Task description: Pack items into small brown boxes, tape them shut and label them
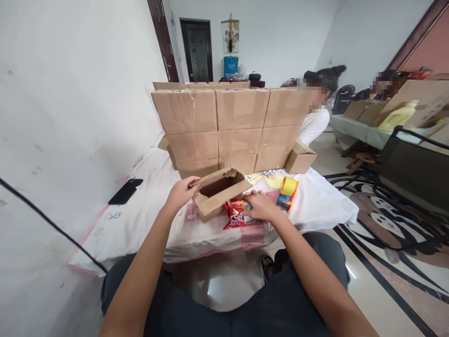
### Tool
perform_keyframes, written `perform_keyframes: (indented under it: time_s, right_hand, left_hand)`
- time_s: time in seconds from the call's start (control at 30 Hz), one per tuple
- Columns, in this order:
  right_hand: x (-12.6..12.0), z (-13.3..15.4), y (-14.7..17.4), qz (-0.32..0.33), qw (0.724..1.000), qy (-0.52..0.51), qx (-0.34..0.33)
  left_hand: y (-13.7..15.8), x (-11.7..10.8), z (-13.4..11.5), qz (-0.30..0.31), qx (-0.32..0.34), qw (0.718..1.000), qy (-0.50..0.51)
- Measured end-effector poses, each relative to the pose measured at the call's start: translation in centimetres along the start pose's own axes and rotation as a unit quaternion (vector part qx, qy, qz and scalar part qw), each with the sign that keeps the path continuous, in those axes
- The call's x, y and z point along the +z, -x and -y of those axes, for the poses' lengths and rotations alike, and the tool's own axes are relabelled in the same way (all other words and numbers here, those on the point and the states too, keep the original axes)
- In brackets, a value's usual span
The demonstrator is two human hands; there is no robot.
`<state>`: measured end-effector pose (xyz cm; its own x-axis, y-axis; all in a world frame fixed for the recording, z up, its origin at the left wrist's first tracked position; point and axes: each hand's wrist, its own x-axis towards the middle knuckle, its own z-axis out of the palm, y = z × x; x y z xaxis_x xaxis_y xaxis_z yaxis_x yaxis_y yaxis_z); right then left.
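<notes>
On the cloth-covered table a small cardboard box (219, 206) lies tilted, its open mouth facing up and its edge torn. My left hand (182, 191) grips the box's left edge, thumb and fingers pinched on it. A shiny red plastic packet (234, 214) with white lettering sits against the box's right front side. Over the packet's right part, my right hand (260, 205) has its fingers curled on it, close to the box's corner. A yellow roll of tape (288, 186) in an orange holder lies right of my right hand, by a small blue-and-orange pack (284, 202).
Stacked cardboard boxes (238, 117) form a wall behind, with one loose box (300, 158) at its right. A black phone-like object (125, 192) lies at left. One person in a white sleeve (315, 125) is behind the stack; another sits at a farther table. A dark chair (407, 168) stands right.
</notes>
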<state>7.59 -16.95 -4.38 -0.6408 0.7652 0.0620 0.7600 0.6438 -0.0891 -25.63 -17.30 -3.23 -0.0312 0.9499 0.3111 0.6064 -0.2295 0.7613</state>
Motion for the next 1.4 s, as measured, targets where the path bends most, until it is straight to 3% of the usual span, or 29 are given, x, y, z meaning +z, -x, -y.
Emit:
perform_keyframes:
  time_s: [0.07,0.17,0.27,0.37,0.43,0.47,0.5,0.57,0.67,0.73,0.87,0.97,1.07,1.23,1.33,1.4]
  right_hand:
    - [-0.6,0.2,0.6,0.018,0.999,-0.039,-0.005]
    - [-1.9,0.1,2.1,0.046,0.986,-0.157,-0.011]
    - [-3.7,-0.2,4.2,0.023,0.943,-0.331,-0.012]
    - [-6.0,0.1,5.4,-0.110,0.862,-0.495,-0.012]
    - [-8.0,1.0,4.6,-0.235,0.811,-0.535,0.002]
    - [-9.0,1.7,3.7,-0.285,0.799,-0.530,0.002]
    - [-10.0,2.5,2.4,-0.317,0.800,-0.509,-0.008]
    - [-11.6,4.1,-0.5,-0.313,0.849,-0.421,-0.065]
    - [-11.7,6.4,-5.2,-0.175,0.953,-0.183,-0.165]
    - [-10.2,7.6,-7.8,-0.045,0.980,-0.038,-0.192]
    - [-5.9,9.2,-11.6,0.157,0.976,0.056,-0.141]
    - [-4.2,9.5,-12.6,0.208,0.972,0.034,-0.104]
    - [-4.2,8.9,-11.9,0.193,0.977,0.021,-0.091]
    - [-4.5,7.4,-9.8,0.069,0.990,0.076,-0.096]
    - [-4.4,7.1,-9.7,0.088,0.988,0.088,-0.095]
    - [-4.3,7.2,-10.3,0.123,0.986,0.079,-0.081]
  left_hand:
    - [-0.9,0.4,0.3,-0.055,-0.061,0.989,0.125]
    - [-2.0,1.4,1.5,-0.126,-0.130,0.947,0.267]
    - [-2.6,2.3,2.8,-0.146,-0.147,0.928,0.310]
    - [-2.9,2.9,3.4,-0.153,-0.154,0.913,0.345]
    - [-2.9,3.2,3.5,-0.151,-0.150,0.909,0.358]
    - [-2.9,3.3,3.5,-0.148,-0.147,0.909,0.362]
    - [-2.9,3.3,3.5,-0.144,-0.145,0.909,0.364]
    - [-2.9,3.4,3.5,-0.134,-0.145,0.909,0.366]
    - [-2.8,3.4,3.6,-0.124,-0.143,0.914,0.360]
    - [-2.9,3.6,3.7,-0.128,-0.131,0.919,0.348]
    - [-2.9,4.0,3.8,-0.143,-0.107,0.932,0.314]
    - [-2.8,4.0,3.7,-0.152,-0.090,0.942,0.286]
    - [-2.7,3.8,3.3,-0.161,-0.072,0.949,0.261]
    - [-2.5,4.4,2.0,-0.153,-0.053,0.961,0.223]
    - [-1.7,4.6,1.0,-0.161,-0.041,0.970,0.176]
    - [-0.9,4.2,0.3,-0.226,0.003,0.968,0.109]
